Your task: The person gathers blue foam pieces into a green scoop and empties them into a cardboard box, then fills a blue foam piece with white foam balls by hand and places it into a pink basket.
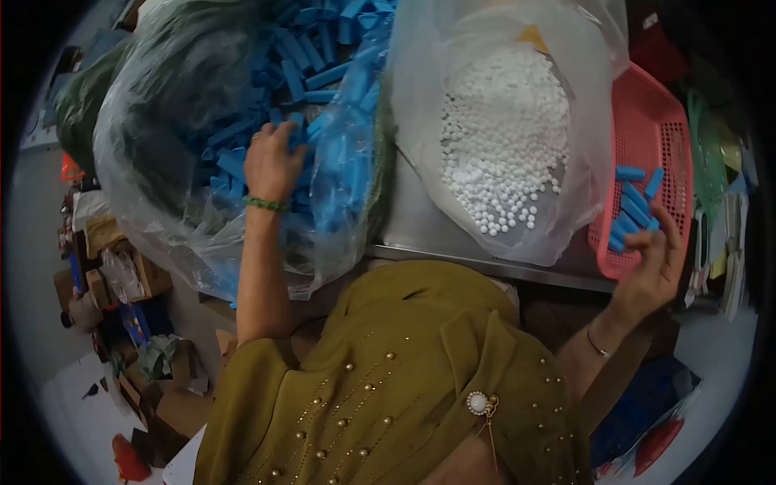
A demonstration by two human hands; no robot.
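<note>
My left hand (273,160), with a green bracelet at the wrist, reaches into a large clear plastic bag (141,153) full of blue pieces (295,79). Its fingers are bent against the pieces; whether one is held is hidden. On the right, my right hand (651,263) is at the front edge of a pink basket (685,182). Several blue pieces (635,202) lie in the basket, and one touches the fingertips of this hand, which look curled around it. Between the hands lies an open whitish bag (420,89) of small white balls (505,129).
Under the bags is a metal table (408,218). Green bags and stacked papers (734,250) stand right of the basket. Cardboard boxes (153,275) and wrapped items are at the lower left. A blue bag (638,400) lies at the lower right.
</note>
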